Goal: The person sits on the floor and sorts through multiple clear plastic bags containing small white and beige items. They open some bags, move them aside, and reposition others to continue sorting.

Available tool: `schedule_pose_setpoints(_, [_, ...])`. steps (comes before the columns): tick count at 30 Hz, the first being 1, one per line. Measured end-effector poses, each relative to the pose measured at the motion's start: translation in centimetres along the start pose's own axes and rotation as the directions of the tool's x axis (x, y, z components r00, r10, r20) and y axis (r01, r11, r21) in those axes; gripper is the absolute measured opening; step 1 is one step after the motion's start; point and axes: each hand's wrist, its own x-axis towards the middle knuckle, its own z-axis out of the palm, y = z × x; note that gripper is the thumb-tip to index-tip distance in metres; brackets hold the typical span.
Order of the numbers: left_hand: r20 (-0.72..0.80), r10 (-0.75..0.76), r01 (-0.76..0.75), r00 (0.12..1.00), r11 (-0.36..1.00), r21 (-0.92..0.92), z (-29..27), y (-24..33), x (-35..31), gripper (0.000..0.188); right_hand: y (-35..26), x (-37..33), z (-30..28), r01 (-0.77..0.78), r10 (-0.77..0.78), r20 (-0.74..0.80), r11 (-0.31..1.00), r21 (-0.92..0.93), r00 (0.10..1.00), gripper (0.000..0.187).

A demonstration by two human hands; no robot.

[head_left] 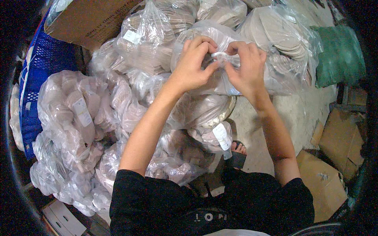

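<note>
Both hands meet at the gathered neck of a clear plastic bag (212, 31) at the far middle. My left hand (193, 65) bends its thumb and fingers in on the left side of the neck. Opposite it, my right hand (249, 67) pinches the plastic from the right. A short white twisted band (219, 54) shows between the fingertips; whether it is a tie or rolled plastic I cannot tell. Just right of the hands lies another clear bag (271, 29) filled with flat, beige, rounded pieces.
Clear bags of beige pieces (75, 102) are heaped along the left, some with white labels. A blue perforated crate (45, 67) and a cardboard box (90, 23) stand behind them. At the right are a green wrapped bundle (338, 55), flattened cardboard (321, 185) and concrete floor (303, 110).
</note>
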Motion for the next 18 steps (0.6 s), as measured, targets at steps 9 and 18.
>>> schedule_pose_setpoints(9, [-0.16,-0.103,0.142,0.982,0.957,0.251,1.5,1.0,0.3,0.025,-1.4,-0.8,-1.4,0.106,-0.113,-0.045,0.984,-0.143,0.993,0.014])
schedule_pose_setpoints(18, [-0.006,-0.204,0.201,0.979,0.969,-0.145,-0.1,0.0,1.0,0.017,-2.8,-0.1,-1.2,0.122,-0.16,-0.08,0.929,-0.349,0.984,0.011])
